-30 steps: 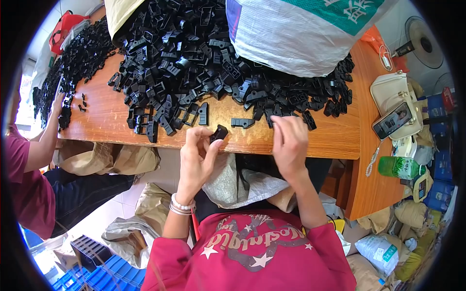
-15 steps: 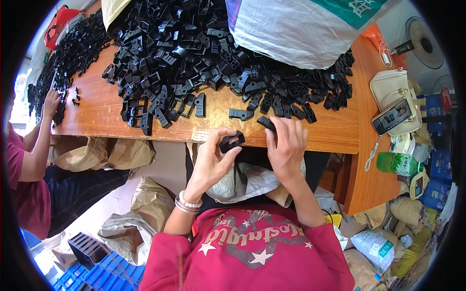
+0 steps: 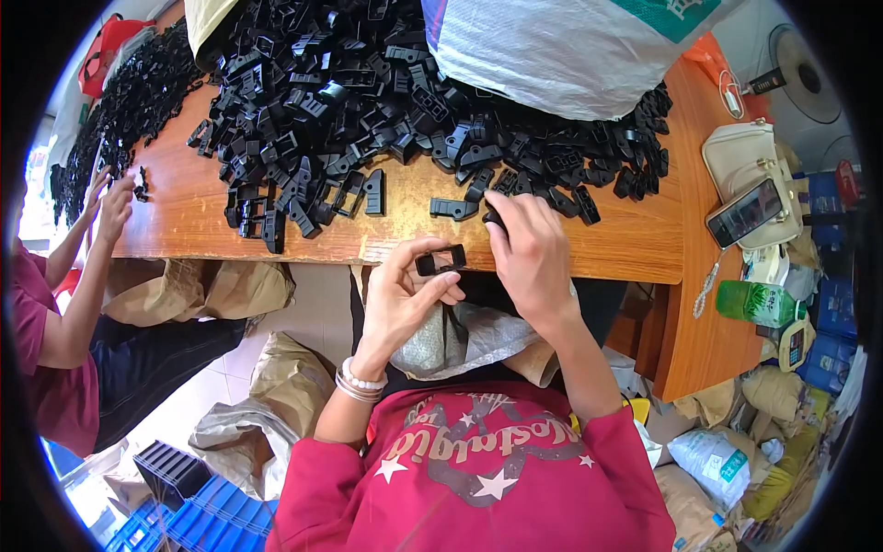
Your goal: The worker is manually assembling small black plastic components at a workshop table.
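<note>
My left hand [image 3: 402,299] is closed on a black plastic frame-shaped part [image 3: 441,261], pinched between thumb and fingers just off the table's front edge. The part's rectangular opening faces me. Over the table edge, my right hand [image 3: 531,253] has its thumb and fingers closed around another black plastic part [image 3: 493,219], mostly hidden by the fingers. Beside it on the table lies a loose black part [image 3: 453,209]. Behind both hands spreads a large heap of similar black plastic parts [image 3: 317,110].
A white woven sack [image 3: 543,64] rests on the wooden table [image 3: 635,248] behind the heap. To the right are a phone [image 3: 747,213], a cream handbag [image 3: 731,152] and a green bottle [image 3: 756,304]. At left, a co-worker's hands [image 3: 108,204] are near another pile [image 3: 138,101].
The part in my left hand has been turned, so its opening shows more squarely. My right hand has moved slightly up and left. The co-worker's hands have shifted.
</note>
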`<act>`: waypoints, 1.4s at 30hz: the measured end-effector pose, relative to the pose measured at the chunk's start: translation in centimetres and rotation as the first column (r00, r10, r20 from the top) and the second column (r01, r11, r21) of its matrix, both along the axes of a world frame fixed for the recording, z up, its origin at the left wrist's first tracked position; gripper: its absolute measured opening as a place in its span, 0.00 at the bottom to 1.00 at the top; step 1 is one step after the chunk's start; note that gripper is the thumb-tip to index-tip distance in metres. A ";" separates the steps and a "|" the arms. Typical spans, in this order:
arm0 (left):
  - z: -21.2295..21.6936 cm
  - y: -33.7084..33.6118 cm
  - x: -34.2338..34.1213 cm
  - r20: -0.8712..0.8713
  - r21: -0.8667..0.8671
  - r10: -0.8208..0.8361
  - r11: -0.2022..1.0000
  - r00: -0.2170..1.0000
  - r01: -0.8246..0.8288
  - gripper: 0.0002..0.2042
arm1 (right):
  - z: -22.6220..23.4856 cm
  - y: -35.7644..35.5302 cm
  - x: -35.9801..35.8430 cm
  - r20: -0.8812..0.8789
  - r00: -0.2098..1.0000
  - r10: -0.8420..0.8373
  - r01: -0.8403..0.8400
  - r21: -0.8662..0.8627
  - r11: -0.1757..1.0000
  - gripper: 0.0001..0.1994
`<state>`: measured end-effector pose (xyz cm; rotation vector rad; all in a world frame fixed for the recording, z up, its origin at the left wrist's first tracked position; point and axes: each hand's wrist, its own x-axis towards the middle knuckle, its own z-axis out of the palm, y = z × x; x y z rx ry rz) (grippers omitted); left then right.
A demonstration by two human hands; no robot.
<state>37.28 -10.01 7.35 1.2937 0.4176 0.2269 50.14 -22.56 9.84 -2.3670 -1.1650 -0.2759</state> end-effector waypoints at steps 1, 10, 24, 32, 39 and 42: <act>0.0 0.0 -0.2 0.007 -0.008 0.013 1.000 1.000 -0.013 0.18 | 0.3 -0.1 -0.4 -0.213 0.977 0.002 0.030 0.145 0.989 0.14; 1.7 0.2 -0.4 0.034 -0.015 -0.120 0.993 0.992 0.120 0.17 | 0.6 -2.4 -3.2 -0.722 0.604 0.337 0.150 0.519 0.842 0.11; 2.2 0.1 -0.4 0.040 0.078 -0.253 0.965 0.967 0.250 0.18 | -0.7 -2.8 -3.8 -0.626 0.640 0.446 0.177 0.685 0.707 0.10; 2.5 -0.6 -0.2 0.071 0.375 -0.202 0.913 0.977 0.162 0.19 | -0.9 -2.2 -4.4 -0.682 0.634 0.365 0.172 0.584 0.793 0.12; 2.5 -1.1 0.3 0.114 0.510 -0.191 0.854 0.975 0.107 0.17 | -1.2 -3.1 -4.1 -0.664 0.688 0.292 0.216 0.572 0.791 0.16; 1.9 1.0 0.7 0.107 0.746 -0.230 0.662 0.967 0.074 0.18 | 0.4 -4.2 -2.4 -0.659 0.667 0.347 -0.065 0.412 0.909 0.09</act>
